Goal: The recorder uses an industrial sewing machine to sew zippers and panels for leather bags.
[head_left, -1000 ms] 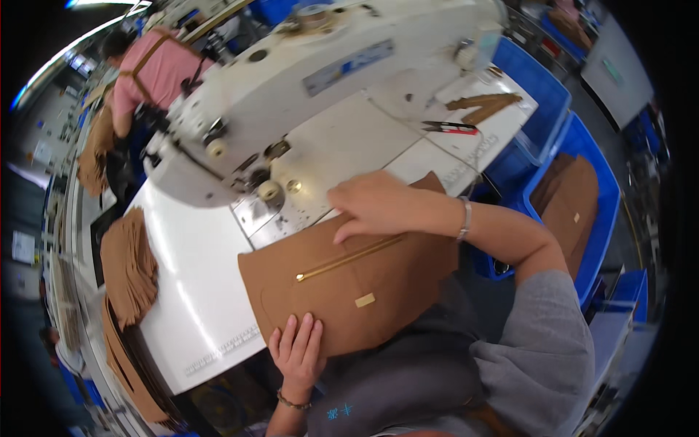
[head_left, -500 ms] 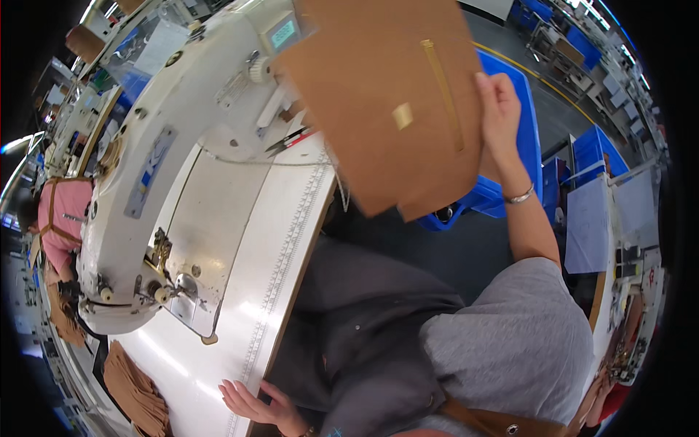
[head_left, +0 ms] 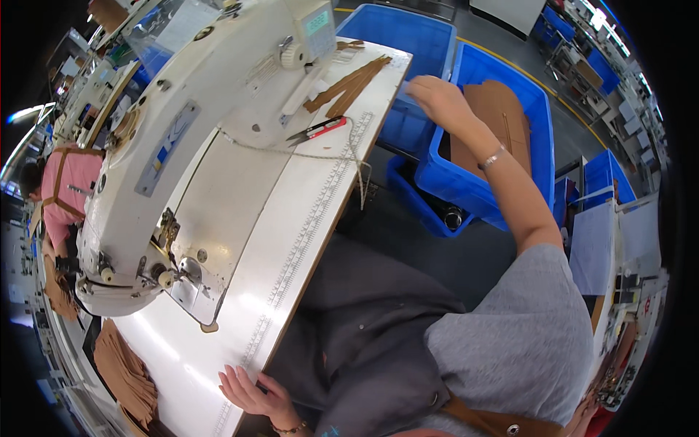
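One brown panel (head_left: 502,105) lay uppermost in a blue bin (head_left: 455,186), off the tabletop's (head_left: 247,291) right end. Left hand (head_left: 253,395) was at the tabletop's near edge, spread apart, holding nothing. Right hand (head_left: 440,102) hung near the right corner, blurred; whether parted or closed could not be told. Red-handled snips (head_left: 319,131) lay on the tabletop, toward that corner.

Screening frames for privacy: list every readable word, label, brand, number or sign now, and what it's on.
Plate on white sewing machine: lettering, not copied.
Green-lit display: digits, not copied.
Ruler strip on white table: too small to read.
Dark apron: blue mark, cut off by frame.
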The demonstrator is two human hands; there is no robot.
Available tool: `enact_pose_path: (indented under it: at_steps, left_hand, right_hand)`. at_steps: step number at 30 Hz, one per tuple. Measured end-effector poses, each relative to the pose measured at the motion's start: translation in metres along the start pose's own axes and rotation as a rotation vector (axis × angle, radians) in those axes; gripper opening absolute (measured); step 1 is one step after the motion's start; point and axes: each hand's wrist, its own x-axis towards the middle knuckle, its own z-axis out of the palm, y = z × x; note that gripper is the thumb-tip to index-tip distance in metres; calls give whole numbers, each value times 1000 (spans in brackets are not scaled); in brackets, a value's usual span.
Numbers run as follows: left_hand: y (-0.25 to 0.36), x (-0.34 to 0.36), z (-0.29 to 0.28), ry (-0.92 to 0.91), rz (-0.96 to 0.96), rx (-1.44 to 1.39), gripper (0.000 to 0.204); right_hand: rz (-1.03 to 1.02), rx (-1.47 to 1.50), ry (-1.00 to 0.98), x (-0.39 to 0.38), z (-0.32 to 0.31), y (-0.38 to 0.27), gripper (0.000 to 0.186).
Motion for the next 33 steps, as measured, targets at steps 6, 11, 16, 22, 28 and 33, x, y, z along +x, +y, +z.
enact_pose_path:
  at_steps: [6,11,16,22,28,33]
  left_hand:
    - [1,-7,-1,-31,-43,-12,36]
    - [1,-6,2,-12,-67,-23,35]
    - [6,4,-11,-106,-102,-115,33]
    - [-10,52,-39,-342,-317,-338,36]
    - [-64,121,9,-273,-307,-439,33]
    - [-83,170,74,-160,-380,-496,25]
  right_hand:
    - [-228,-236,-202,104,28,-23,24]
    - [-200,-145,-286,112,32,-3,22]
    - [-1,45,27,123,12,-4,23]
    - [-300,233,315,115,-34,-87,36]
    - [-825,450,150,99,-13,-222,39]
    - [-1027,646,119,106,17,-305,34]
